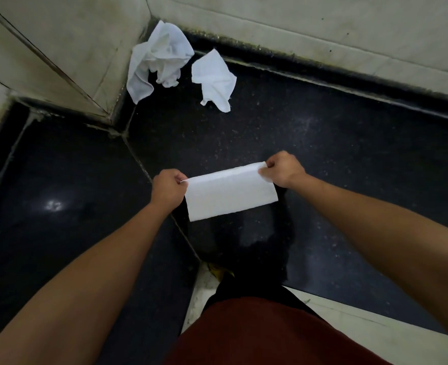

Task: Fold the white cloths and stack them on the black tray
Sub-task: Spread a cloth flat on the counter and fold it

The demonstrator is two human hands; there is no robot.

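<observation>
Fingers (177, 178) of the left hand (166, 189) are curled in and pinching the upper left corner of a white cloth (230, 193). On my feed the fingers (266, 168) of the right hand (283, 169) do the same at the upper right corner, thumb side toward the cloth. Both hands are closed on it.

Between the two sets of fingertips the cloth's top edge is pulled taut, a little higher at the right. From there it hangs toward me as a flat, smooth rectangle, apparently doubled over. I cannot tell whether its lower edge touches anything.

Under and all around the fingers lies a black speckled surface (336, 159), with a pale seam (138, 159) running past the left fingers. I cannot pick out a tray from that darkness.

Well beyond the fingers, in the far corner, a larger crumpled cloth (159, 59) leans up against the tiled wall (296, 25). Just to its right, apart from it, a smaller crumpled cloth (213, 80) lies on the black surface.

Nearest me, below the fingers and between the forearms, a red garment (257, 335) fills the bottom of the view.
</observation>
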